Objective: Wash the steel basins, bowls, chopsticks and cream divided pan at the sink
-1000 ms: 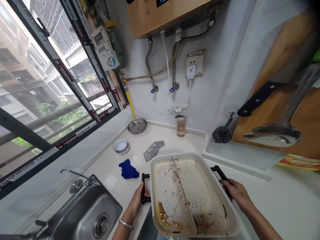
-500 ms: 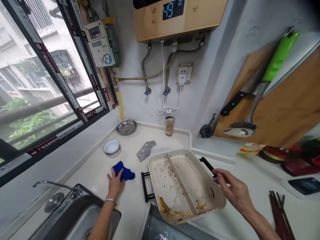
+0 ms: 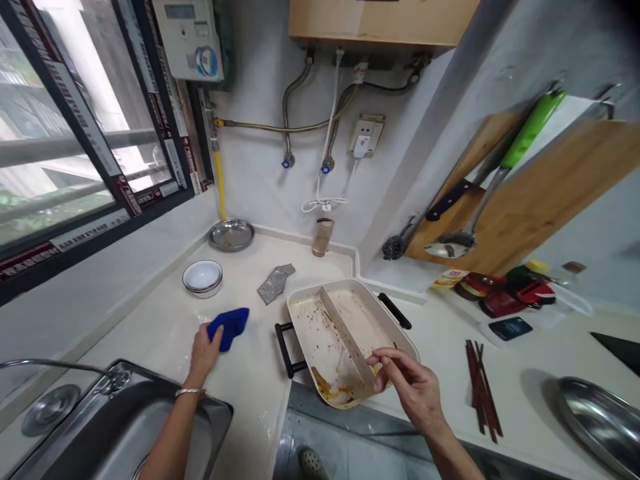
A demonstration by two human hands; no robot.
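- Room: a corner is formed by a window [image 3: 70, 127] at the left and a wall [image 3: 265, 187] at the far side.
- Surface: a pale bench [image 3: 255, 407] is fitted with a steel sink [image 3: 115, 427], near left; 2 stacked bowls [image 3: 203, 275] are seen beyond it.
- A divided pan [image 3: 320, 337] is set near the middle, its long axis slanted from far left to near right; food residue is left in both halves. Its 2 black handles are held by neither of the hands.
- The right hand [image 3: 419, 395] is poised at the pan's near right part, fingertips drawn together; whether anything is pinched cannot be told.
- The left hand [image 3: 204, 353] is closed on the left end of a blue cloth [image 3: 230, 325].
- The cloth is stretched roughly left to right, left of the pan and apart from it; it is gripped by the nearer hand, the left.
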